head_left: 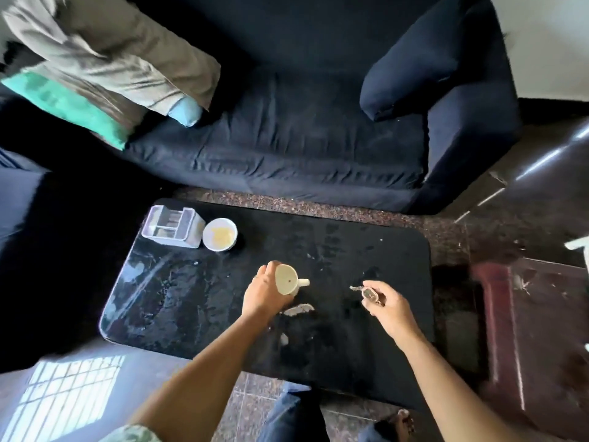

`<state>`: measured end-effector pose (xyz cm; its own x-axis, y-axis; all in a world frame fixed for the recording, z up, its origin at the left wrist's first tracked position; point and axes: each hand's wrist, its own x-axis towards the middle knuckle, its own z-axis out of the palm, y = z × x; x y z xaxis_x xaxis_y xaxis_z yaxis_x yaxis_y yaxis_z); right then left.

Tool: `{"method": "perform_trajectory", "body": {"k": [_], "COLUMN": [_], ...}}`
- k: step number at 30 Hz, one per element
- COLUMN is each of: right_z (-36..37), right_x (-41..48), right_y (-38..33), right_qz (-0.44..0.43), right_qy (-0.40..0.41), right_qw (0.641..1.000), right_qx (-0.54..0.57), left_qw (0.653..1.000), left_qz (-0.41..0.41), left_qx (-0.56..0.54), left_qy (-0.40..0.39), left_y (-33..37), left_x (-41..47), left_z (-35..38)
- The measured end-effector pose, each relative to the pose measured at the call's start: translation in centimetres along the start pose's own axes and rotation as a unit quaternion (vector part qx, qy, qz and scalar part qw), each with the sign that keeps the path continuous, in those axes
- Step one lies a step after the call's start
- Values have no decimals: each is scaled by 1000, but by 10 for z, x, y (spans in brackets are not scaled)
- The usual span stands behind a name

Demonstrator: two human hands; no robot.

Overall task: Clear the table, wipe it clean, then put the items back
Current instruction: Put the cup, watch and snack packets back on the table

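Observation:
A glossy black low table (366,346) fills the middle of the head view. My left hand (263,296) grips a cream mug (288,280) near the table's centre, its handle pointing right. My right hand (387,306) pinches a small key with a dark fob (368,293) just above the tabletop, to the right of the mug. At the table's far left corner stand a pale grey compartment box (173,226) and, beside it, a white bowl (220,234) with yellowish residue inside.
A dark blue sofa (302,138) runs along the far side, with grey and teal cloth (95,68) piled on its left end. A dark red-brown piece of furniture (541,330) stands right of the table. My knee (293,413) is at the near edge.

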<state>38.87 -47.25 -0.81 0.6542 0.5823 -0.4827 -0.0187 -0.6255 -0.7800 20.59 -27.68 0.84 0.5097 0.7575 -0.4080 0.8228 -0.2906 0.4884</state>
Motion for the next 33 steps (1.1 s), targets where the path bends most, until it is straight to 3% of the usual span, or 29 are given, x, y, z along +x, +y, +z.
{"method": "perform_trajectory", "body": {"k": [10,29,31,33], "right_z": [46,75,75,73], "right_x": [23,27,28,30], "right_y": [-26,-42,-44,-48], "right_qz": [23,29,23,21], "right_qy": [15,21,15,3], "right_qw": [998,997,998,998], "right_qx": [-48,-63,-61,-62], "left_qw": [997,989,983,978], "left_qz": [21,30,55,143], "left_qx": [60,109,143,135], "left_qy": [-49,-99,-103,-68], "left_y": [-65,-94,-93,-80], "left_x": [71,100,98,94], "left_z": [-9,11,11,12]}}
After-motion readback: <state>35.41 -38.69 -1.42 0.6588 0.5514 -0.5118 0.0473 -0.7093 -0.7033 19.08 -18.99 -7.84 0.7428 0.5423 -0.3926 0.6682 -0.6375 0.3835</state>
